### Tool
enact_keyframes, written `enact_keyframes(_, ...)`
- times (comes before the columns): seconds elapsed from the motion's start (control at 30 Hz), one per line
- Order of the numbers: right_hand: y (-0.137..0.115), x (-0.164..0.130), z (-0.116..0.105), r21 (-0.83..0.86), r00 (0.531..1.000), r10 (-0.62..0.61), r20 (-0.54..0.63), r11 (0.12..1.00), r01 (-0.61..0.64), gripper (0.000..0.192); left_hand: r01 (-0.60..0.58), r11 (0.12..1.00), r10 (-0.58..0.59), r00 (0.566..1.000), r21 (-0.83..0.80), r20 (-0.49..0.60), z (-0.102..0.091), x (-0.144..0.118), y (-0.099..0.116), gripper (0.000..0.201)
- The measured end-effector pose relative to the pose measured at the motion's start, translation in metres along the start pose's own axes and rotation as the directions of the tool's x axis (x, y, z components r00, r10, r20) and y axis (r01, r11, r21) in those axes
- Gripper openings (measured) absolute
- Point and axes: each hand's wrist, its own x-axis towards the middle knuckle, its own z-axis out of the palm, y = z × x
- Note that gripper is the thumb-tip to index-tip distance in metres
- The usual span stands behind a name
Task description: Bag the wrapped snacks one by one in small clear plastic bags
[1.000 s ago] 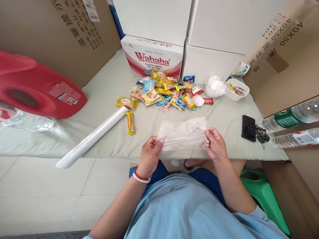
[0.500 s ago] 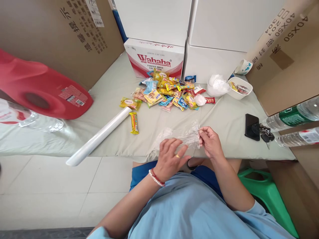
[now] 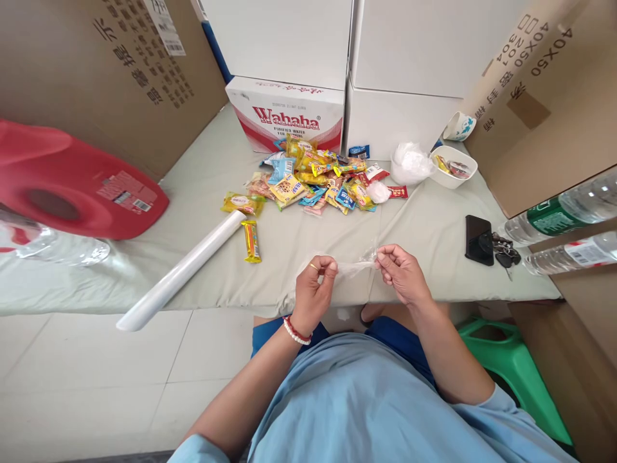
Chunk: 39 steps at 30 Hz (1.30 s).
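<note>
A thin clear plastic bag (image 3: pixel 355 266) is stretched between my two hands over the front of the table. My left hand (image 3: pixel 315 286) pinches one end of it between thumb and fingers. At the other end my right hand (image 3: pixel 401 273) holds it the same way. Beyond the hands lies a heap of small wrapped snacks (image 3: pixel 313 177) in yellow, blue and red packets. A single yellow snack bar (image 3: pixel 251 241) rests left of my hands, beside a white plastic roll (image 3: pixel 186 270) that sticks out past the table edge.
White boxes and a Wahaba-style carton (image 3: pixel 289 119) stand at the back. To the right are a white bowl (image 3: pixel 453 168), crumpled plastic (image 3: pixel 412 157), a black phone (image 3: pixel 479 240), keys (image 3: pixel 505 251) and bottles (image 3: pixel 554 218). A red jug (image 3: pixel 87 186) lies at left; a green stool (image 3: pixel 511 360) stands below.
My left hand has gone from spread fingers over the plastic to pinching its near end. The plastic is now gathered into a narrow strand between both hands. The view has shifted slightly.
</note>
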Motion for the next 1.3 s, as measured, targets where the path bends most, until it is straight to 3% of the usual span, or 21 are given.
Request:
enact_keyframes(0.1, -0.008, -0.001, 0.0, 0.023, 1.0, 0.011, 0.026, 1.0, -0.012, 0.04, -0.116, 0.983, 0.118, 0.993, 0.146, -0.012, -0.004, 0.001, 0.004, 0.019)
enact_keyframes(0.17, -0.015, -0.001, 0.0, 0.056, 0.999, 0.033, 0.021, 0.998, -0.034, 0.041, -0.288, 0.911, 0.274, 0.957, 0.295, 0.089, -0.008, -0.002, 0.004, 0.013)
enact_keyframes(0.23, -0.02, 0.0, 0.0, 0.107, 0.997, 0.073, 0.027, 0.991, -0.076, 0.042, -0.475, 0.789, 0.392, 0.877, 0.389, 0.277, -0.012, -0.008, 0.0, 0.011)
enact_keyframes(0.33, -0.02, 0.003, -0.005, 0.158, 0.991, 0.128, 0.041, 0.978, -0.133, 0.045, -0.644, 0.637, 0.393, 0.744, 0.423, 0.541, -0.018, -0.02, -0.013, 0.022)
enact_keyframes(0.4, -0.014, 0.006, -0.012, 0.091, 0.991, 0.135, 0.022, 0.986, -0.136, 0.046, -0.694, 0.563, 0.355, 0.694, 0.449, 0.626, -0.026, -0.025, -0.024, 0.027)
enact_keyframes(0.5, -0.006, 0.004, -0.024, -0.249, 0.999, 0.0, -0.042, 0.969, -0.011, 0.036, -0.716, 0.472, 0.363, 0.689, 0.514, 0.627, -0.039, -0.027, -0.035, 0.031)
enact_keyframes(0.57, -0.006, -0.003, -0.028, -0.502, 0.978, -0.208, -0.031, 0.849, 0.164, 0.03, -0.72, 0.445, 0.389, 0.691, 0.532, 0.609, -0.046, -0.027, -0.038, 0.031)
enact_keyframes(0.6, -0.008, -0.008, -0.027, -0.589, 0.95, -0.312, 0.03, 0.762, 0.268, 0.029, -0.726, 0.436, 0.4, 0.686, 0.532, 0.608, -0.048, -0.027, -0.038, 0.03)
enact_keyframes(0.67, -0.014, -0.018, -0.018, -0.662, 0.865, -0.423, 0.271, 0.57, 0.486, 0.033, -0.751, 0.404, 0.419, 0.66, 0.523, 0.624, -0.048, -0.028, -0.036, 0.028)
enact_keyframes(0.77, -0.016, -0.022, 0.008, -0.634, 0.714, -0.325, 0.62, 0.329, 0.7, 0.04, -0.794, 0.351, 0.438, 0.608, 0.496, 0.662, -0.043, -0.03, -0.033, 0.027)
enact_keyframes(0.83, -0.011, -0.014, 0.023, -0.628, 0.686, -0.247, 0.684, 0.28, 0.726, 0.026, -0.809, 0.37, 0.435, 0.585, 0.456, 0.684, -0.042, -0.03, -0.032, 0.028)
enact_keyframes(0.87, -0.008, -0.007, 0.029, -0.619, 0.689, -0.233, 0.687, 0.309, 0.722, 0.017, -0.812, 0.393, 0.428, 0.576, 0.43, 0.696, -0.043, -0.031, -0.031, 0.028)
enact_keyframes(0.93, -0.004, 0.011, 0.034, -0.571, 0.719, -0.246, 0.65, 0.467, 0.675, 0.013, -0.81, 0.449, 0.4, 0.56, 0.377, 0.726, -0.048, -0.031, -0.031, 0.025)
enact_keyframes(1.03, -0.004, 0.037, 0.028, -0.432, 0.878, -0.196, 0.436, 0.81, 0.395, 0.02, -0.779, 0.536, 0.344, 0.555, 0.327, 0.757, -0.063, -0.031, -0.03, 0.023)
enact_keyframes(1.1, -0.002, 0.049, 0.018, -0.312, 0.964, -0.049, 0.261, 0.941, 0.133, 0.029, -0.755, 0.563, 0.303, 0.567, 0.336, 0.766, -0.076, -0.031, -0.026, 0.022)
enact_keyframes(1.2, 0.008, 0.055, -0.003, -0.276, 0.983, 0.136, 0.123, 0.956, -0.097, 0.039, -0.74, 0.557, 0.23, 0.573, 0.376, 0.787, -0.098, -0.031, -0.017, 0.02)
enact_keyframes(1.3, 0.014, 0.053, -0.027, -0.519, 0.966, 0.2, 0.162, 0.85, -0.089, 0.038, -0.67, 0.603, 0.155, 0.63, 0.432, 0.761, -0.114, -0.033, -0.012, 0.024)
